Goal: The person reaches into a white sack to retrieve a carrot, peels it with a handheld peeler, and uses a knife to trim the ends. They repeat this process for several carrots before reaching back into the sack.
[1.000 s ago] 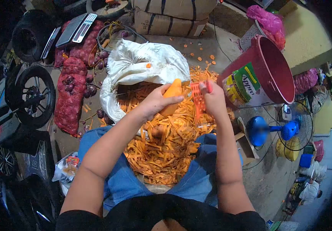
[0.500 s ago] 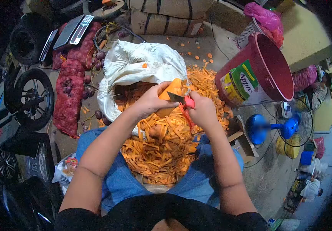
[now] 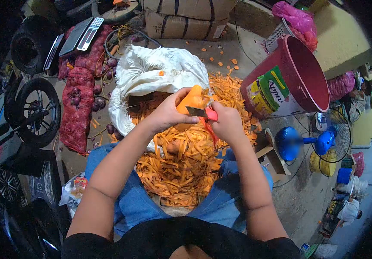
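My left hand (image 3: pixel 171 113) is wrapped round a thick, peeled orange carrot (image 3: pixel 188 100), held above the pile of peelings (image 3: pixel 179 166). My right hand (image 3: pixel 225 123) grips a knife (image 3: pixel 197 112) with a pinkish-red handle, its dark blade lying across the carrot close to my left thumb. From the same hand hangs a red tool (image 3: pixel 208 128), perhaps a peeler; its far part is hidden by my fingers. Beyond my hands, a white woven sack (image 3: pixel 164 58) lies with its mouth facing me and peelings inside.
To the right stands a large maroon bucket (image 3: pixel 289 80), tilted in view, with a blue fan (image 3: pixel 289 143) nearer me. Red net bags of onions (image 3: pixel 77 114) and a scale (image 3: pixel 90 34) lie left, beside a motorbike wheel (image 3: pixel 37 113). Cardboard boxes (image 3: pixel 188 25) are stacked behind.
The knife blade has shifted slightly down and left on the carrot, now lying flatter. Both hands stay almost in the same place, with the same holds.
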Available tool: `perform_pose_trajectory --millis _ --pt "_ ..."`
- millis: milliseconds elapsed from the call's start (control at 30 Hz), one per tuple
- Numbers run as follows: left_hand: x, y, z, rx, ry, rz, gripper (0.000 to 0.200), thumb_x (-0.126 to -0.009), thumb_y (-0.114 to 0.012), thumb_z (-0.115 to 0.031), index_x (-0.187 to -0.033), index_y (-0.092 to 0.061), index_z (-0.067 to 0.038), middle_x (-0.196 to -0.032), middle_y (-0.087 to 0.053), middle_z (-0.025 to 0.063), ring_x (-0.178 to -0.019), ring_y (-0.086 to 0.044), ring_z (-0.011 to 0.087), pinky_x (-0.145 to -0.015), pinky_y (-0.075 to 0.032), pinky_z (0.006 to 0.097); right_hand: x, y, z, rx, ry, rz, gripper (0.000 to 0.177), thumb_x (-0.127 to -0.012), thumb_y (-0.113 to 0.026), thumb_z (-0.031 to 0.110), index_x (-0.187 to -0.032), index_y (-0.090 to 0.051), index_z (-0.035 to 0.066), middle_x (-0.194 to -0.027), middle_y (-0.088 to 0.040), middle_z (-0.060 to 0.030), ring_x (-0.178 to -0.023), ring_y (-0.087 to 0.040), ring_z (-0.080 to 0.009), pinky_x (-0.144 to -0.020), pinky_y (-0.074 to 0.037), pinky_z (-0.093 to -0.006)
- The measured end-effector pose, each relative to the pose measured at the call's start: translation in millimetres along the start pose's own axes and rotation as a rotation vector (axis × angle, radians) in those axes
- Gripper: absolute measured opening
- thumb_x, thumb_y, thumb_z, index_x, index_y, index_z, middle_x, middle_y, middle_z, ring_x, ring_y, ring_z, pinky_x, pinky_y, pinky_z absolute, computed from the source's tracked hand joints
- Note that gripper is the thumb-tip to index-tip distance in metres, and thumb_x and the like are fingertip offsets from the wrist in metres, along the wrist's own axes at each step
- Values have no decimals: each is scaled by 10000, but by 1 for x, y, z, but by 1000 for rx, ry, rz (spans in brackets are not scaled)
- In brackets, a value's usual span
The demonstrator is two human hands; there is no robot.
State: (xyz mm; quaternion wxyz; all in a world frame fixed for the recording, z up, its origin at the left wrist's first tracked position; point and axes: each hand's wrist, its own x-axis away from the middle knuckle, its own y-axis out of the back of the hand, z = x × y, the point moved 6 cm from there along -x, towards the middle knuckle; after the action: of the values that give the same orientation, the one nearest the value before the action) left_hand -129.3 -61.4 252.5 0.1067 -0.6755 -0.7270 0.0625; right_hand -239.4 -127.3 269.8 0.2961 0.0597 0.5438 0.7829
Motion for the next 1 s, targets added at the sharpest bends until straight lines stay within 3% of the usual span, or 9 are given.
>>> perform_pose_trajectory --millis 133,300,400,533,633,700,833,900,1000 --pt "2 -1 -1 -80 -41 -44 708 -560 -695 -127 -1149 -322 -5 -1099 -414 56 -1013 -392 124 -871 -297 257 0 -2 -4 27 -34 -32 219 -625 -568 238 -648 -442 60 -520 -515 -138 -491 -523 -306 -450 -410 -389" --pt "6 -3 -3 -97 -59 -97 581 -600 -675 -157 -1078 -399 22 -971 -500 65 -875 -467 111 -784 -363 239 1 -5 -7 37 -26 -71 211 -624 -568 224 -647 -436 60 -511 -511 -134 -474 -517 -304 -438 -406 -385" --pt "7 -1 -3 -284 -62 -87 503 -623 -651 -182 -1034 -441 18 -916 -526 63 -827 -483 106 -751 -377 240 0 -7 -7 26 -16 -88 212 -630 -567 225 -645 -436 60 -501 -507 -133 -465 -514 -301 -427 -402 -381" --pt "8 -4 0 -272 -78 -3 449 -630 -633 -207 -985 -471 16 -864 -544 74 -779 -497 109 -714 -391 245 -4 -9 -7 -18 34 -76 212 -639 -564 229 -658 -443 56 -492 -503 -131 -458 -513 -295 -420 -399 -377" --pt "10 -7 -6 -404 -152 -76 429 -624 -629 -220 -948 -483 19 -812 -551 82 -730 -509 121 -675 -404 251 -5 -8 -6 14 8 -76 208 -639 -565 220 -675 -448 52 -491 -503 -130 -458 -513 -292 -424 -400 -373" --pt "16 -6 -19 -593 -262 -321 412 -620 -625 -234 -913 -497 25 -770 -557 94 -701 -520 129 -647 -411 258 -6 -12 -7 8 -2 -92 208 -637 -568 218 -674 -449 51 -491 -503 -130 -460 -514 -292 -426 -401 -371" --pt "12 1 -17 -596 -142 -299 387 -622 -619 -231 -887 -504 28 -749 -558 111 -670 -537 154 -620 -418 269 -7 -17 -10 2 -39 -62 219 -626 -580 220 -682 -454 51 -511 -512 -137 -481 -520 -294 -444 -406 -371" --pt "5 1 0 -440 -1 -36 381 -624 -616 -232 -876 -504 30 -754 -556 130 -672 -545 168 -621 -421 275 -8 -19 -13 -3 -30 -54 229 -619 -587 225 -691 -458 49 -525 -516 -141 -494 -523 -299 -452 -407 -375" --pt "10 -2 -9 -480 -89 -196 384 -628 -615 -239 -877 -505 31 -754 -557 132 -680 -543 161 -627 -421 273 -10 -19 -11 25 -62 -25 239 -609 -596 225 -704 -466 48 -546 -523 -147 -516 -526 -307 -468 -409 -381"
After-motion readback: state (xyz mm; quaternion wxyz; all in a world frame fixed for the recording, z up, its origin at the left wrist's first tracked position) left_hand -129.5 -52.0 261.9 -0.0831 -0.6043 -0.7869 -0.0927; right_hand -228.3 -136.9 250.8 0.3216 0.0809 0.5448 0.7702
